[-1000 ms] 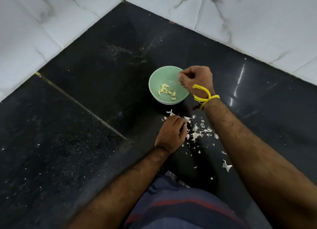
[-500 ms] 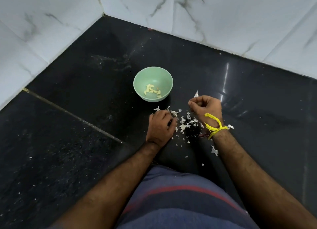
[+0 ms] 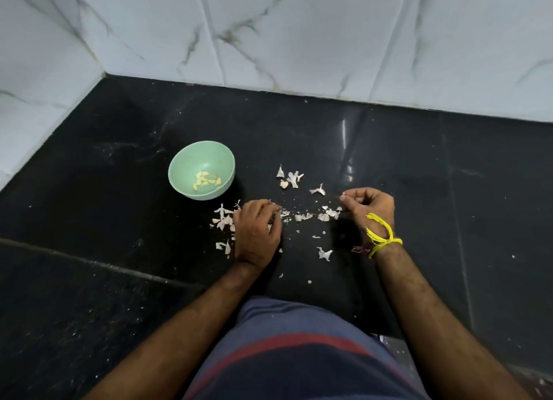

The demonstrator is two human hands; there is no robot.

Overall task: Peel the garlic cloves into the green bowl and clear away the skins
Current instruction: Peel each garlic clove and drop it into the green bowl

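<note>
Skins (image 3: 302, 217) scattered between hands, left (image 3: 258, 229) curled over scraps, right (image 3: 369, 203) pinching, contents unclear, green bowl (image 3: 201, 169) beside

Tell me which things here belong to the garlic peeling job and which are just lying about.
Part of the job:
green bowl
peeled garlic cloves
garlic skins
left hand
right hand

Not part of it:
yellow wrist thread
black counter
marble wall tiles

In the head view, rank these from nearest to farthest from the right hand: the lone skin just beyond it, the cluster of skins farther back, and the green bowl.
From the right hand:
1. Lone skin, just beyond the fingertips, to their left.
2. Cluster of skins, farther back and left.
3. Green bowl, far left, past the left hand.
</note>
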